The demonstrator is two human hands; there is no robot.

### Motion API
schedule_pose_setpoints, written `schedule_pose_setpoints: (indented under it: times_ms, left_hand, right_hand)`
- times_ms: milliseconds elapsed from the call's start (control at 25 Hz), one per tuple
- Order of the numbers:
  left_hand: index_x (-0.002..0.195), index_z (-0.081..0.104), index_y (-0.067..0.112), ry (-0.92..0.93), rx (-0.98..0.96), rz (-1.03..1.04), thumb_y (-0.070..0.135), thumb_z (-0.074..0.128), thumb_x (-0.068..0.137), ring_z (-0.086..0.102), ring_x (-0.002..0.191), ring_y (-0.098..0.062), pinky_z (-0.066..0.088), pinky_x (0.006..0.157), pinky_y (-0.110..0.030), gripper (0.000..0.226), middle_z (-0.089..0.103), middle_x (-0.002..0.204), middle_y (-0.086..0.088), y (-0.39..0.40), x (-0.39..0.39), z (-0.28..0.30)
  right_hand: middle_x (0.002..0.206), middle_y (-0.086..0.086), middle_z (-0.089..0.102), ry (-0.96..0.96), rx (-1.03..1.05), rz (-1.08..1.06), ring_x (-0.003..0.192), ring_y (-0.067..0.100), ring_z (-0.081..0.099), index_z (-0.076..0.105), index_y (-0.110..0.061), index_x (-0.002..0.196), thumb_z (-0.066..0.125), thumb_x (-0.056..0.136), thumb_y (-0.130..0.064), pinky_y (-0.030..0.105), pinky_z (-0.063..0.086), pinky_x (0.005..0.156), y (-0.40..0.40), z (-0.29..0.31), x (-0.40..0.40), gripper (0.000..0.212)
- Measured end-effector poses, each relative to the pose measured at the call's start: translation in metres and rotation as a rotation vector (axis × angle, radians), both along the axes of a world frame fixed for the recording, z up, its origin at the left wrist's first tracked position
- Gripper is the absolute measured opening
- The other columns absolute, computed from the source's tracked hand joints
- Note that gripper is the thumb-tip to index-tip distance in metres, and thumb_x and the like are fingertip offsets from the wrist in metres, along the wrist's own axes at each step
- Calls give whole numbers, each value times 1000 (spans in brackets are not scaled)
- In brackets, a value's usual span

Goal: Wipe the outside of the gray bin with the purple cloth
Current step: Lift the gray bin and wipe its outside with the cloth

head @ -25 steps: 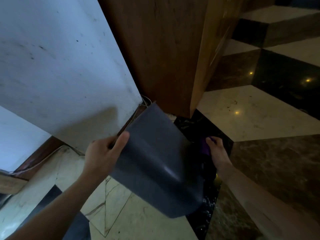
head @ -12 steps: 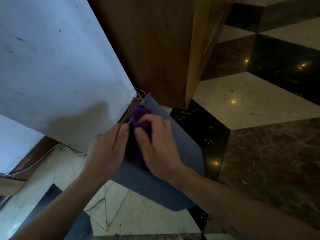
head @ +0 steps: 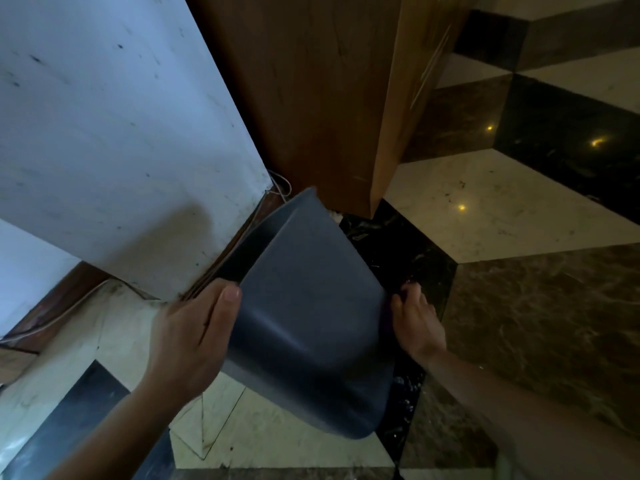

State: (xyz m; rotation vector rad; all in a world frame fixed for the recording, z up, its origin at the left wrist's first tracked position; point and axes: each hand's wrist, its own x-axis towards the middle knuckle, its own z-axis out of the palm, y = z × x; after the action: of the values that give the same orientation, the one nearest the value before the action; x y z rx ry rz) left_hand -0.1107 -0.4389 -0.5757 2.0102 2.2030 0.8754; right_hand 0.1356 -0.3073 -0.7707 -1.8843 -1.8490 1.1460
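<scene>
The gray bin (head: 308,327) is held clear of the marble floor (head: 502,209), tilted so that its long axis runs from the rim, up near the foot of the wooden cabinet (head: 311,98) and the lower corner of the white wall panel (head: 121,150), down to the closed base, which points toward the wearer. The left hand (head: 190,337) is clamped on the bin's left edge, thumb (head: 227,306) laid across the outer wall and the remaining fingers hidden behind it; this hand carries the load. The right hand (head: 417,322) lies against the bin's right flank, its fingers curled inward toward the wall. Only a faint dark purple trace shows at the bin's right edge just beside this hand, so the purple cloth (head: 383,327) is judged to be pressed between palm and bin, although whether the fingers close fully on it cannot be told. The relation governing the coming stroke: the broad face turned to the camera lies to the left of the right hand and between the two hands, and the cloth hand is the nearer one to the unwiped right wall. A pass along the long axis, from base toward rim or back, suits this pose, with the left hand as the fixed support. The far side, facing the floor, is out of sight.
</scene>
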Motion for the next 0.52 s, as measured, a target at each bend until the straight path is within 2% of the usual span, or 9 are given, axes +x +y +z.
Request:
schedule_pose_setpoints:
  times_ms: [80,120,160,200,280,360,440,520]
  left_hand:
    - [82,51,32,101,66,-100,26,30,100,50,61,-11,38,51,-24,28,50,59,9,0,-10,-1]
    - [90,55,32,161,71,-148,26,29,100,51,73,-9,40,63,-31,28,57,72,2,0,-19,-2]
    - [102,59,31,224,28,-173,30,27,100,52,93,-17,38,77,-39,32,61,93,-3,1,-29,-3]
    - [117,59,34,285,-57,-174,36,24,101,45,113,-27,31,91,-45,39,57,117,-5,2,-39,-4]
    - [143,40,47,365,-238,-153,46,19,99,17,137,-37,14,107,-55,49,28,153,-4,3,-52,-5]
    - [147,21,56,275,-339,-170,51,20,98,5,142,-33,11,109,-58,50,8,161,3,6,-49,-8]
    - [149,16,54,134,-364,-238,52,19,99,7,144,-24,18,109,-58,50,7,162,13,11,-41,-10]
    - [152,14,46,188,-322,-342,50,15,101,7,147,-18,17,112,-58,51,11,162,20,12,-36,-11]
  right_hand:
    - [113,10,67,-71,-43,15,99,34,64,45,-27,115,28,100,-55,44,50,82,12,5,2,36]
    - [110,10,68,-33,-43,7,99,35,65,48,-27,118,26,97,-64,42,48,79,24,19,-4,48]
    - [110,9,67,61,-46,-8,104,36,64,51,-27,122,23,93,-73,40,45,79,38,37,-11,61]
    - [114,8,65,181,-44,-23,112,35,61,52,-27,127,22,87,-81,39,42,83,54,59,-18,74]
    - [138,6,56,387,-53,10,129,32,49,47,-30,143,23,74,-93,39,35,97,86,102,-27,95]
    - [147,6,48,422,-112,142,130,29,46,40,-25,147,31,65,-98,37,33,103,109,138,-31,110]
    - [145,5,49,321,-187,291,128,30,49,41,-22,146,38,60,-100,47,35,110,121,160,-30,116]
    - [138,6,56,259,-246,352,123,31,54,47,-22,141,49,60,-95,51,37,109,129,171,-29,109]
